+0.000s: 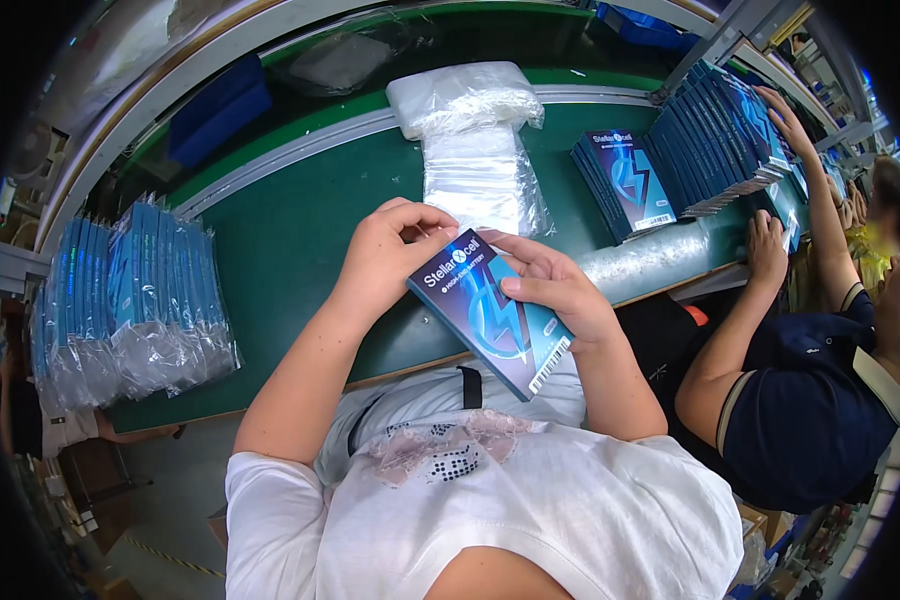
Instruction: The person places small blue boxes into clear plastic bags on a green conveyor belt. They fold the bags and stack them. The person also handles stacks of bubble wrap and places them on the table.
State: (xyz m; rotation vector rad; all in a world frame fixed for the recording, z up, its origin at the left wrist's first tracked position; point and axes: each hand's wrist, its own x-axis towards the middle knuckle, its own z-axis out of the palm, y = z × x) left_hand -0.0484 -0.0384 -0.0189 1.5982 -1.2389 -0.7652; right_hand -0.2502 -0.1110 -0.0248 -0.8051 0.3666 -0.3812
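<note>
A flat dark-blue battery box (485, 325) with a light-blue lightning design is tilted in front of my body, above the table's near edge. My right hand (560, 290) grips it from the right, thumb lying on the printed face and fingers behind. At its upper left corner my left hand (390, 250) is closed, thumb and fingertips pinching the top edge; the fingertips are partly hidden. Just beyond the hands lies a stack of clear plastic bags (470, 175), topped by a folded bundle of clear plastic (465, 95).
Several bagged blue boxes (135, 280) stand in rows on the green table (280, 240) at left. Unbagged boxes (625, 185) and a longer row (715, 145) stand at right. A co-worker (800, 400) in dark blue handles boxes there. A conveyor belt (320, 70) runs behind the rail.
</note>
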